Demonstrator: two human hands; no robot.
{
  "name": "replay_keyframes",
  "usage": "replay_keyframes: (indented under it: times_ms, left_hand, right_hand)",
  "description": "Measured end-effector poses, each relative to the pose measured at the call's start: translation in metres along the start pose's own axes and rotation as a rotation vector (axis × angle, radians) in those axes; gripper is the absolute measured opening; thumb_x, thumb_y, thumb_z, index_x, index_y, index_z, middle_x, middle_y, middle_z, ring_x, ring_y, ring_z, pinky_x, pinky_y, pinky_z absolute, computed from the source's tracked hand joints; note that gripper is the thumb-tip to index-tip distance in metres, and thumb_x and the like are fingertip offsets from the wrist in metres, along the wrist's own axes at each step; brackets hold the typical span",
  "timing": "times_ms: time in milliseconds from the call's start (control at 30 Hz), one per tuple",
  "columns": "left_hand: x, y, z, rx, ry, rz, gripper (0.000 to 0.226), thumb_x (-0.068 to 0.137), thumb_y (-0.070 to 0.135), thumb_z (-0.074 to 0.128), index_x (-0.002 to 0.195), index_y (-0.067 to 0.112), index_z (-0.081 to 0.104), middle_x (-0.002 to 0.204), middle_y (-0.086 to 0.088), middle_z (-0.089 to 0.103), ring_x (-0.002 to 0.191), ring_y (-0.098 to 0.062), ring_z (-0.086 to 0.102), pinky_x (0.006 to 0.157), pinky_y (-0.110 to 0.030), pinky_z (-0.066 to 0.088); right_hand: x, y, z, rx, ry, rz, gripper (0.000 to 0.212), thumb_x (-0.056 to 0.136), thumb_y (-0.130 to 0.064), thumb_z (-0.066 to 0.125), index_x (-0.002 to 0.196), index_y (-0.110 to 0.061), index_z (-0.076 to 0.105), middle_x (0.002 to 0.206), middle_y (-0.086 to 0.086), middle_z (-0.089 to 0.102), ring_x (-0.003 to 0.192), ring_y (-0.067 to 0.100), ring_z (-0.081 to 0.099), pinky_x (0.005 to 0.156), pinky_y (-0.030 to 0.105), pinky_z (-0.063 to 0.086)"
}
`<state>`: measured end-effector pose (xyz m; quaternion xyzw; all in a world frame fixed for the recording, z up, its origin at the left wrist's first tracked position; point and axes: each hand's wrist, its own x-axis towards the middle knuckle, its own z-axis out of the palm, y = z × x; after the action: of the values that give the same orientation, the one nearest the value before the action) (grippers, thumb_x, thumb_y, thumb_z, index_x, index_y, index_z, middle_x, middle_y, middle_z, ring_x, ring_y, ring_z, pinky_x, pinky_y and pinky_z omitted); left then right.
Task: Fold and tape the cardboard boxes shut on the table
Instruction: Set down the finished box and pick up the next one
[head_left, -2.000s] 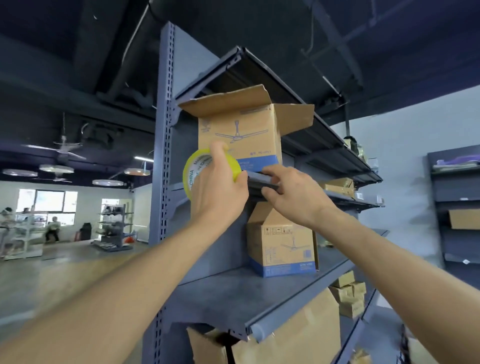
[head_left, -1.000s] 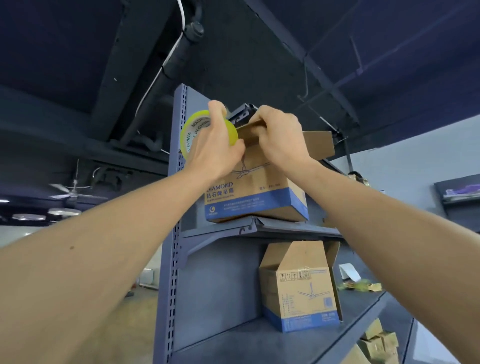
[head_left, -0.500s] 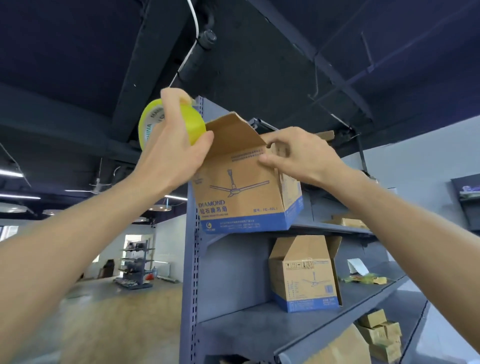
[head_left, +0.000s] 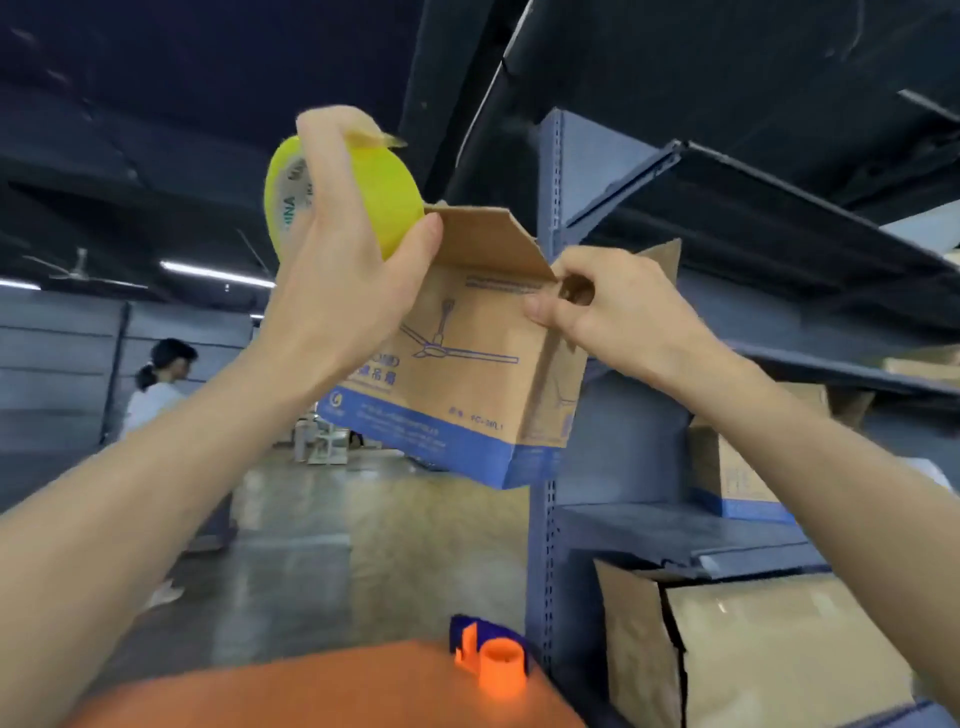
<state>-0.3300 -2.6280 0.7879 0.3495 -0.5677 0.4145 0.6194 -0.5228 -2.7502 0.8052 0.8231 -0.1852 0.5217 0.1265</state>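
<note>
At the upper left corner of the cardboard box (head_left: 467, 384) the left hand (head_left: 332, 280) curls round a yellow tape roll (head_left: 389, 208); at its upper right corner the right hand (head_left: 618, 306) pinches the edge; a shelf rack (head_left: 548, 519) stands right of the airborne box

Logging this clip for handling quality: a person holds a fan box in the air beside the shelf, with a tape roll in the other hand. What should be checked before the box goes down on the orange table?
1. Right hand grip on the box: ok, fingers pinch its top corner.
2. Left hand grip on the tape roll: ok, fingers curl round it.
3. Left hand supporting the box: cannot tell, the wrist hides that side.
4. Box clear of the shelf: ok, held in the air beside it.
5. Top flap folded: not ok, it stands open.
6. Room on the orange table: cannot tell, only part shows, with a small orange item on it.
</note>
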Motion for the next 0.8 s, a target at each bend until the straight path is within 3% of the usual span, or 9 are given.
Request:
replay_keyframes:
  times_ms: [133, 167, 233, 300, 367, 500, 600, 700, 800]
  left_hand:
    - [-0.079, -0.019, -0.049, 0.100, -0.073, -0.122, 0.050, 0.092, 0.018, 0.067, 0.130, 0.016, 0.034, 0.117, 0.038, 0.031, 0.107, 0.024, 0.034, 0.087, 0.001, 0.029]
    - [-0.102, -0.025, -0.061, 0.113, -0.087, -0.164, 0.051, 0.092, 0.019, 0.068, 0.130, 0.024, 0.033, 0.117, 0.041, 0.033, 0.109, 0.021, 0.038, 0.090, -0.004, 0.034]
    - [-0.148, -0.035, -0.084, 0.123, -0.120, -0.255, 0.054, 0.093, 0.020, 0.071, 0.124, 0.040, 0.032, 0.114, 0.046, 0.044, 0.107, 0.002, 0.054, 0.089, -0.031, 0.049]
    - [-0.187, -0.044, -0.105, 0.127, -0.152, -0.330, 0.057, 0.092, 0.019, 0.070, 0.120, 0.048, 0.030, 0.114, 0.033, 0.061, 0.107, -0.016, 0.063, 0.086, -0.050, 0.053]
    - [-0.217, -0.056, -0.121, 0.154, -0.157, -0.395, 0.061, 0.092, 0.021, 0.070, 0.119, 0.056, 0.028, 0.111, 0.022, 0.068, 0.107, -0.011, 0.065, 0.091, -0.045, 0.053]
    - [-0.257, -0.081, -0.139, 0.212, -0.164, -0.494, 0.063, 0.092, 0.021, 0.072, 0.118, 0.058, 0.028, 0.110, 0.026, 0.065, 0.104, -0.001, 0.063, 0.089, -0.025, 0.047]
    - [-0.281, -0.101, -0.149, 0.197, -0.202, -0.552, 0.056, 0.094, 0.022, 0.070, 0.120, 0.051, 0.030, 0.111, 0.012, 0.070, 0.110, -0.014, 0.065, 0.095, -0.027, 0.047]
    - [-0.301, -0.119, -0.160, 0.235, -0.222, -0.561, 0.051, 0.093, 0.030, 0.067, 0.121, 0.051, 0.029, 0.111, 0.012, 0.069, 0.114, -0.012, 0.062, 0.096, -0.018, 0.042]
    - [-0.318, -0.133, -0.169, 0.270, -0.239, -0.560, 0.050, 0.092, 0.035, 0.063, 0.123, 0.052, 0.027, 0.114, 0.014, 0.067, 0.119, -0.014, 0.060, 0.100, -0.025, 0.043]
  right_hand:
    - [-0.050, -0.026, 0.078, 0.158, -0.101, 0.024, 0.031, 0.089, -0.044, 0.072, 0.078, -0.025, 0.051, 0.081, -0.009, 0.053, 0.080, 0.016, 0.051, 0.068, 0.034, 0.036]
    - [-0.065, -0.032, 0.098, 0.173, -0.120, -0.001, 0.029, 0.090, -0.043, 0.072, 0.080, -0.026, 0.050, 0.081, -0.011, 0.051, 0.080, 0.015, 0.050, 0.068, 0.033, 0.035]
    - [-0.095, -0.042, 0.136, 0.183, -0.146, -0.071, 0.023, 0.091, -0.040, 0.071, 0.087, -0.025, 0.054, 0.083, -0.012, 0.046, 0.080, 0.015, 0.048, 0.069, 0.033, 0.036]
    - [-0.119, -0.053, 0.169, 0.164, -0.184, -0.131, 0.020, 0.093, -0.036, 0.070, 0.092, -0.018, 0.060, 0.088, -0.007, 0.047, 0.085, 0.018, 0.049, 0.071, 0.034, 0.038]
    - [-0.137, -0.062, 0.199, 0.153, -0.220, -0.176, 0.018, 0.093, -0.031, 0.069, 0.091, -0.015, 0.061, 0.092, -0.003, 0.053, 0.089, 0.023, 0.052, 0.071, 0.036, 0.042]
    - [-0.162, -0.076, 0.249, 0.181, -0.258, -0.182, 0.018, 0.092, -0.026, 0.072, 0.087, -0.012, 0.060, 0.094, 0.002, 0.056, 0.089, 0.027, 0.055, 0.069, 0.038, 0.048]
    - [-0.179, -0.086, 0.288, 0.232, -0.284, -0.159, 0.022, 0.090, -0.027, 0.075, 0.086, -0.012, 0.059, 0.093, 0.001, 0.056, 0.088, 0.026, 0.055, 0.068, 0.038, 0.049]
    - [-0.192, -0.089, 0.322, 0.273, -0.328, -0.142, 0.027, 0.090, -0.036, 0.073, 0.083, -0.016, 0.056, 0.091, -0.005, 0.053, 0.086, 0.020, 0.055, 0.066, 0.036, 0.049]
    - [-0.201, -0.088, 0.349, 0.301, -0.373, -0.115, 0.032, 0.088, -0.045, 0.071, 0.080, -0.018, 0.054, 0.089, -0.008, 0.052, 0.083, 0.016, 0.055, 0.064, 0.036, 0.049]
